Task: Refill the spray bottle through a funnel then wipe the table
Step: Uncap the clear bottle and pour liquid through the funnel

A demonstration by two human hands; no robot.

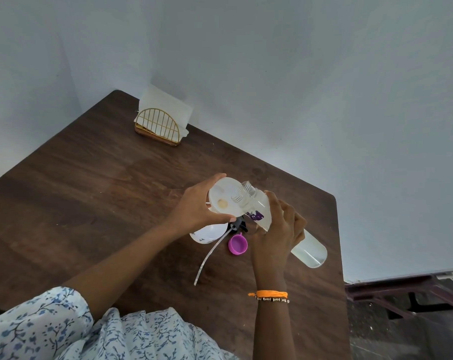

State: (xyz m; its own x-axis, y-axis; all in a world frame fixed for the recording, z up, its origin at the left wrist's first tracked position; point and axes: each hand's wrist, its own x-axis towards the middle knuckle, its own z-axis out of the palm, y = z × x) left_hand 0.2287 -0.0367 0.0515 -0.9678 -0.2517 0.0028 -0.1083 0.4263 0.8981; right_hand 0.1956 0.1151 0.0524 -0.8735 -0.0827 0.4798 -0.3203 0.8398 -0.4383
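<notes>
My left hand (194,206) grips the rim of a white funnel (221,194) that sits on top of the white spray bottle (207,233) standing on the brown table (116,203). My right hand (274,235) holds a clear bottle (310,250) with a purple label, tilted so its open threaded mouth lies over the funnel's bowl. Pale liquid fills much of the clear bottle. The black spray head (238,226) with its long white dip tube (207,258) lies on the table beside the spray bottle. A purple cap (238,245) sits next to it.
A gold wire napkin holder (158,127) with white paper napkins stands at the table's far corner by the wall. The table's right edge runs close to my right hand, with a dark wooden frame (402,294) below it.
</notes>
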